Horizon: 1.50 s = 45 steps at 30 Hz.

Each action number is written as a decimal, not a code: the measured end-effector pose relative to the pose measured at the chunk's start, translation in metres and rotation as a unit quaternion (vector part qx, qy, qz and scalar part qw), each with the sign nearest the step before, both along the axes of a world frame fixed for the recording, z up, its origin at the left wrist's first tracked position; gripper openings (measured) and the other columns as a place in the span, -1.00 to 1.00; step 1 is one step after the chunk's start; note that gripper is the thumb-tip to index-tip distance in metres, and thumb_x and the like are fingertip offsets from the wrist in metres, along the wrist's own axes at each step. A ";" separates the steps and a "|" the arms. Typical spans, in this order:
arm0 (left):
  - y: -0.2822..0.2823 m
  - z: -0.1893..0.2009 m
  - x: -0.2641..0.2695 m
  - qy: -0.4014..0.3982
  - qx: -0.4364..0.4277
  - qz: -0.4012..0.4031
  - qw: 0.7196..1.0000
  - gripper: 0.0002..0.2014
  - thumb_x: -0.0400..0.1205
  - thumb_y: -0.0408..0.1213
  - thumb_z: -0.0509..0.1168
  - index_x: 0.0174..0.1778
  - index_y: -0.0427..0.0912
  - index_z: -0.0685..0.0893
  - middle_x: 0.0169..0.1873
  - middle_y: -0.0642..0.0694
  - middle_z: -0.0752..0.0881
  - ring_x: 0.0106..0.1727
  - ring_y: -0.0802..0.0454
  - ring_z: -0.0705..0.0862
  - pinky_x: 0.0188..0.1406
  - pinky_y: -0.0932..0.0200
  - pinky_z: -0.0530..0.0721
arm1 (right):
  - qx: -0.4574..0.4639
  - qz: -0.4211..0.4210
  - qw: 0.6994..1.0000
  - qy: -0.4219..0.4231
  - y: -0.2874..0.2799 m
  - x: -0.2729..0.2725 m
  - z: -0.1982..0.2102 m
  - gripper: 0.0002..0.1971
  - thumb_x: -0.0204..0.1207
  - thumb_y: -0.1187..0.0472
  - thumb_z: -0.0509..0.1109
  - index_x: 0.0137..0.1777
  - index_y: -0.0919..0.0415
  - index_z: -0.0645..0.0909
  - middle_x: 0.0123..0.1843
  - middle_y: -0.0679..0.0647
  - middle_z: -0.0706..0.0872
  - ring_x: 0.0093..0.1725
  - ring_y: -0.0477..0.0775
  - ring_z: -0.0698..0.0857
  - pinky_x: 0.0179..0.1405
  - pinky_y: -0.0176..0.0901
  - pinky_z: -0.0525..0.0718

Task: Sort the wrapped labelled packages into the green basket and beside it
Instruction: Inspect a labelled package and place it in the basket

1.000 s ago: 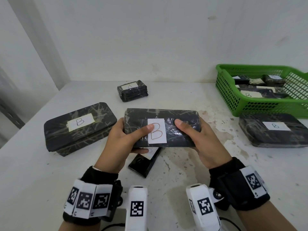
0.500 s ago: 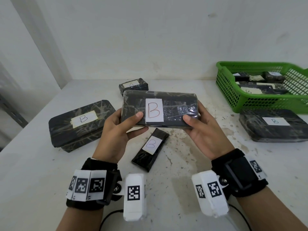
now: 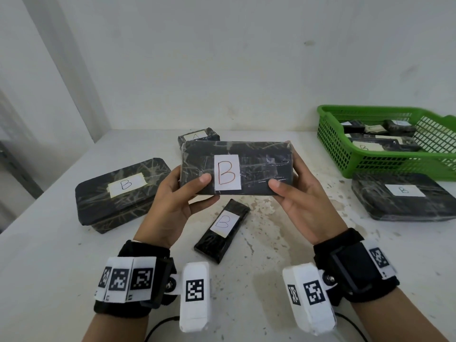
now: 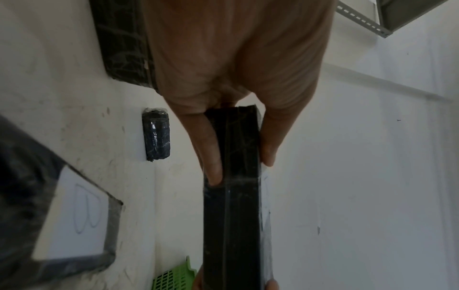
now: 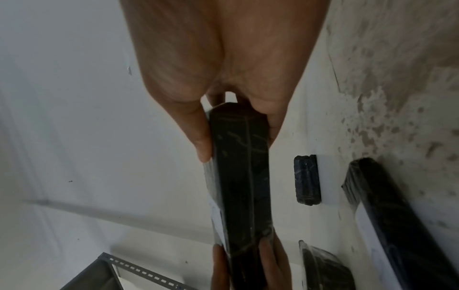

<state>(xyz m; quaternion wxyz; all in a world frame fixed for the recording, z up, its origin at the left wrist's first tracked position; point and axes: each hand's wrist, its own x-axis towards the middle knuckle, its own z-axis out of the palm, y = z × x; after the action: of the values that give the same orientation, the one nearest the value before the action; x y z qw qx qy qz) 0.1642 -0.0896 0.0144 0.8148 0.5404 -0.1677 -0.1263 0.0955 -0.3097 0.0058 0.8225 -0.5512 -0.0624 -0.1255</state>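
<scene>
Packages [image 3: 385, 141] inside green basket [image 3: 365, 166]

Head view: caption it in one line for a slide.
Both hands, left and right, hold a wrapped package labelled B above the table, green basket at right.

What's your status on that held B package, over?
Both hands, left hand and right hand, grip the B package above table. Green basket far right. Path unobstructed.
</scene>
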 end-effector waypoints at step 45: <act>-0.008 0.002 -0.009 0.023 -0.009 0.025 0.999 -0.52 0.46 -0.28 0.44 0.31 -0.24 0.56 0.12 -0.18 0.80 0.03 -0.04 0.82 -0.12 0.07 0.80 | 0.008 -0.060 0.998 0.007 0.002 -0.003 0.009 -0.19 0.35 0.14 0.49 0.65 0.04 0.34 0.36 0.14 0.72 0.34 0.14 0.70 0.16 -0.02 0.74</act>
<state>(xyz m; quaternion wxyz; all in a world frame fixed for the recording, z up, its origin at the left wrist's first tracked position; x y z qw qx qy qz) 0.1552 -0.0978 0.0168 0.8261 0.5342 -0.1362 -0.1165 0.0924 -0.3079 0.0143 0.8181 -0.5484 -0.0226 -0.1718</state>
